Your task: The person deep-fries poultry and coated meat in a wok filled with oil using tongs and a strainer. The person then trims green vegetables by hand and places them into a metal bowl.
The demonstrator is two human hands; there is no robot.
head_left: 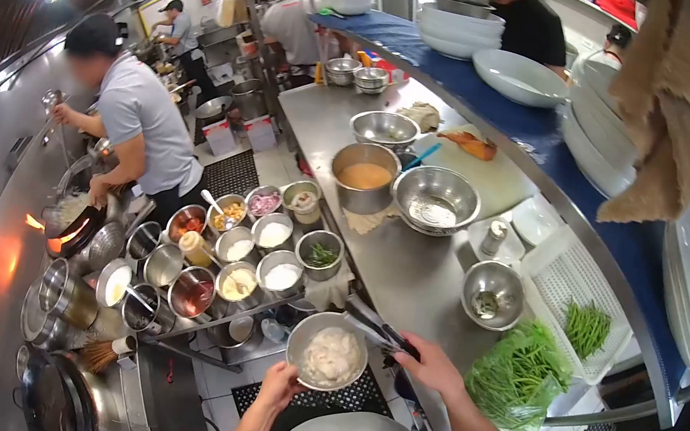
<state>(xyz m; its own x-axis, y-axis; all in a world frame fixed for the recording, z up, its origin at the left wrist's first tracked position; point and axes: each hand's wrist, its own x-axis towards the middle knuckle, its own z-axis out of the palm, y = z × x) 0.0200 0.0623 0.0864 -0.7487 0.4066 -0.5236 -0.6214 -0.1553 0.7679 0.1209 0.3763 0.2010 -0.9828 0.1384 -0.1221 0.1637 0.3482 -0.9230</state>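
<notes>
The left hand (277,387) is holding a metal bowl (298,342) at the lower centre of the frame, its fingers pinching the lower-left rim. The bowl is lying up and to the right of those fingers, and left of the right hand (438,370), whose fingers are closing around the dark handles of the tongs (402,340). The tongs' long axis is slanting from the right hand towards the upper left, their metal ends reaching close to the bowl's upper-right rim; whether they are touching it, I cannot tell. The left hand is the nearer one to the bowl, which is round and showing no long axis. Inside, pale, wet-looking food (332,356) is sitting in a soft, lumpy heap. The steel desk (433,287) is standing just beyond, up and to the right.
</notes>
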